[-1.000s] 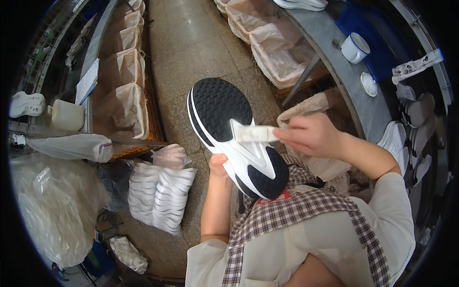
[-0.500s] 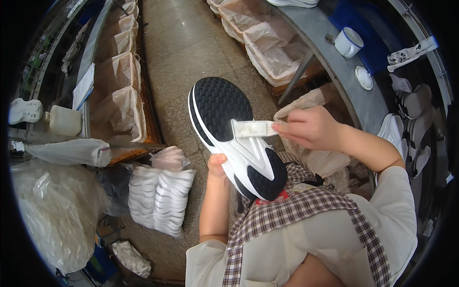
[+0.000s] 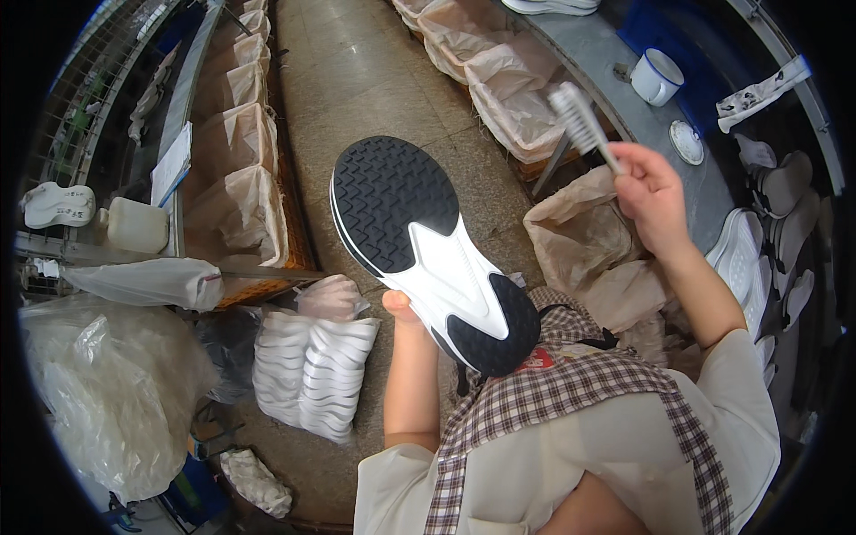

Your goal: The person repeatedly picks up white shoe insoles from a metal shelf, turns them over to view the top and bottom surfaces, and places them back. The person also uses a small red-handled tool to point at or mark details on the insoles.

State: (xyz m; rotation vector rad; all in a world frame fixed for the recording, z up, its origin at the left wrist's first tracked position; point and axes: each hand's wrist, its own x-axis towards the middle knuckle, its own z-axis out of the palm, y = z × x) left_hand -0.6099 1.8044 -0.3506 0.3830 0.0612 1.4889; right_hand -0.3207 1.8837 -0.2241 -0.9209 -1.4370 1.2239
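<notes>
Concrete floor (image 3: 357, 80) runs between rows of lined bins (image 3: 241, 160); grey bench (image 3: 615, 53) at right carries a white mug (image 3: 655, 76) and a small dish (image 3: 687, 141). Bag of stacked white soles (image 3: 308, 374) sits low left. Shoe sole (image 3: 428, 250), black tread with white midsection, held tread-up at centre, left hand (image 3: 401, 308) gripping its edge from beneath, mostly hidden. Right hand (image 3: 651, 192) closed around a brush (image 3: 580, 120), raised well clear of the sole. Judgement: brushing goes best with the sole held steady and strokes kept even, edge to edge.

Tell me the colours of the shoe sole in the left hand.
White with black tread patches at toe and heel on the shoe sole, head view.
</notes>
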